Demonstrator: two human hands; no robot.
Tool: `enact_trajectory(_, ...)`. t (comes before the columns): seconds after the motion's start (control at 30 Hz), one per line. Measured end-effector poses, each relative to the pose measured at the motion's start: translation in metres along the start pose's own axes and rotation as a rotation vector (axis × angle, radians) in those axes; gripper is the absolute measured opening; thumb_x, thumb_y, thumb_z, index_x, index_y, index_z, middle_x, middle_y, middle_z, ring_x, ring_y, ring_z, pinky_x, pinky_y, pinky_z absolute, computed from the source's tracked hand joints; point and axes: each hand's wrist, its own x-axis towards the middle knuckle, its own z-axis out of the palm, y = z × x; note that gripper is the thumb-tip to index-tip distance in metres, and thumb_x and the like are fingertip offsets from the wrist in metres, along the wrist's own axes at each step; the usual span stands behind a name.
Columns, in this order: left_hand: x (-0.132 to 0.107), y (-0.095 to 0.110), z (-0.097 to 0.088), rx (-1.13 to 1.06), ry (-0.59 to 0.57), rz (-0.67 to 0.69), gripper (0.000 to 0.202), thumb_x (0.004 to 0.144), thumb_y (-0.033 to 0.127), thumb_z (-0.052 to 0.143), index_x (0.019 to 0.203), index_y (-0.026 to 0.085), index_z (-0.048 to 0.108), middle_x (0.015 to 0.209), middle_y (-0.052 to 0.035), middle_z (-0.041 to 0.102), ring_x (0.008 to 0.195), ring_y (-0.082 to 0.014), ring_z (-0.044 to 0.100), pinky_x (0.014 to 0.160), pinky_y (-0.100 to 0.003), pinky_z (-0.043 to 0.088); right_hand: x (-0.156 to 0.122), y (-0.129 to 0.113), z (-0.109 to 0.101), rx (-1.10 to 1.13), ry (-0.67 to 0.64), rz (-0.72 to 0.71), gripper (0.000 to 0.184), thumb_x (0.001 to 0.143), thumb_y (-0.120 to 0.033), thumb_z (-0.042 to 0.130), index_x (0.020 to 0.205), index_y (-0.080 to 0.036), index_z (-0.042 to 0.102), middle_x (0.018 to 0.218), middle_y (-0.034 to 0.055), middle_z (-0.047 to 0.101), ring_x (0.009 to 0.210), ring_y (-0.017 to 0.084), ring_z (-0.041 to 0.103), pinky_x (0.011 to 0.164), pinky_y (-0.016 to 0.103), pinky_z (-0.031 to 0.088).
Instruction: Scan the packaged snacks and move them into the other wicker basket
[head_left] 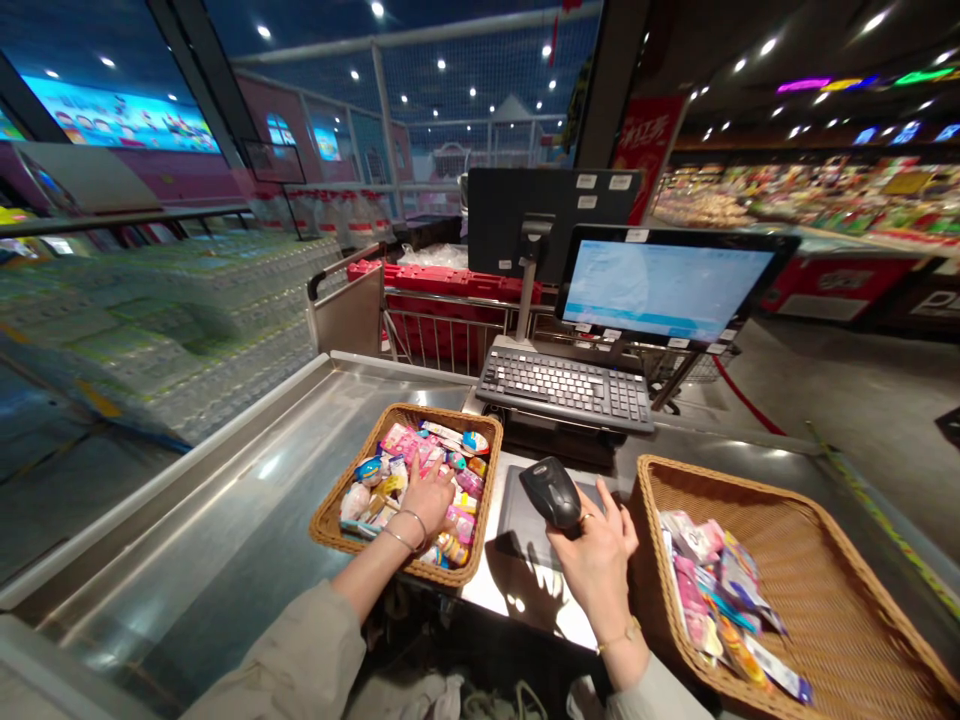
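My left hand rests on the packets in a smaller wicker basket, its fingers stretched out and apart. Around it lie small colourful packages, among them a pink packet just beyond the fingertips. A black barcode scanner is in my right hand, gripped by thumb and some fingers while the others spread away from it. The scanner is held above the counter between two baskets. To its right stands a larger wicker basket with several snack packets lying in its left part.
A black keyboard and a lit monitor stand behind the scanner. The steel counter has a raised edge on the left. Behind it are a metal trolley with red crates and stacked bottle packs.
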Motion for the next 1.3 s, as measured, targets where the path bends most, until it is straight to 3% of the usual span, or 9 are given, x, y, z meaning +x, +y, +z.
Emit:
enact_trajectory(0.17,0.002,-0.008,-0.004,-0.055,0.008,-0.002,0.03,0.07,0.047,0.075,0.085,0.022,0.069,0.122,-0.0094,0.068,0.137,-0.037,0.039,0.112,-0.068,-0.011,0.002,0.001,0.001,-0.001,0.005,0.004,0.023,0.073,-0.03,0.056,0.092,-0.024,0.069,0.118,0.0031,0.069,0.136,0.031,0.037,0.109,0.056,0.017)
enact_trajectory(0.3,0.006,-0.017,-0.011,-0.098,0.092,-0.052,0.024,0.077,0.045,0.069,0.084,0.022,0.067,0.133,-0.0073,0.061,0.14,-0.0363,0.035,0.111,-0.069,-0.011,0.004,0.002,0.001,0.002,0.002,0.021,0.022,0.073,-0.03,0.057,0.091,-0.024,0.069,0.118,0.0028,0.069,0.136,0.031,0.037,0.11,0.055,0.016)
enact_trajectory(0.4,0.011,-0.023,-0.015,-0.124,0.071,-0.111,0.028,0.08,0.049,0.065,0.083,0.021,0.066,0.138,-0.0085,0.058,0.142,-0.0378,0.029,0.108,-0.073,-0.01,0.005,0.002,0.001,0.002,0.003,0.028,0.022,0.073,-0.031,0.057,0.09,-0.025,0.069,0.118,0.0023,0.069,0.136,0.031,0.037,0.11,0.055,0.017)
enact_trajectory(0.67,0.019,-0.029,0.004,-0.133,0.057,-0.21,0.038,0.086,0.052,0.053,0.075,0.02,0.068,0.136,-0.0098,0.059,0.142,-0.0392,0.029,0.108,-0.074,-0.008,0.007,0.0,0.002,0.008,0.009,0.024,0.022,0.072,-0.03,0.057,0.089,-0.025,0.07,0.117,0.0016,0.07,0.135,0.03,0.04,0.11,0.055,0.019)
enact_trajectory(0.77,0.016,-0.032,0.008,-0.128,0.057,-0.219,0.035,0.086,0.052,0.054,0.082,0.022,0.07,0.135,-0.0095,0.059,0.142,-0.0388,0.029,0.108,-0.073,-0.007,0.007,0.0,0.001,0.008,0.007,0.02,0.023,0.073,-0.031,0.056,0.09,-0.024,0.07,0.117,0.0029,0.07,0.135,0.031,0.039,0.11,0.055,0.018)
enact_trajectory(0.83,0.012,-0.038,0.008,-0.126,0.067,-0.18,0.03,0.083,0.05,0.059,0.099,0.027,0.07,0.138,-0.0084,0.057,0.142,-0.0372,0.029,0.11,-0.071,-0.006,0.008,0.001,0.002,0.005,0.0,0.019,0.024,0.073,-0.031,0.055,0.091,-0.024,0.07,0.117,0.0035,0.069,0.136,0.031,0.038,0.11,0.056,0.017)
enact_trajectory(0.97,0.006,-0.052,0.009,-0.12,0.001,0.031,0.055,0.073,0.041,0.074,0.126,0.042,0.058,0.15,-0.0046,0.045,0.146,-0.0366,0.021,0.11,-0.07,-0.006,0.007,0.004,0.004,0.006,-0.007,0.022,0.024,0.073,-0.031,0.056,0.091,-0.024,0.07,0.118,0.0033,0.069,0.136,0.031,0.037,0.11,0.056,0.016)
enact_trajectory(1.07,0.007,-0.058,0.012,-0.089,-0.06,0.12,0.064,0.07,0.038,0.077,0.13,0.045,0.054,0.152,-0.004,0.041,0.146,-0.0372,0.019,0.108,-0.072,-0.007,0.006,0.003,0.006,0.009,-0.02,0.016,0.024,0.073,-0.03,0.056,0.092,-0.024,0.069,0.119,0.0033,0.069,0.137,0.031,0.037,0.111,0.056,0.016)
enact_trajectory(1.3,0.02,-0.052,0.013,-0.068,-0.083,0.16,0.065,0.07,0.04,0.078,0.13,0.042,0.054,0.153,-0.0038,0.041,0.146,-0.0374,0.018,0.107,-0.072,-0.011,0.005,0.001,0.008,0.012,-0.026,0.02,0.027,0.071,-0.027,0.056,0.095,-0.025,0.069,0.119,0.0017,0.069,0.136,0.03,0.038,0.111,0.055,0.016)
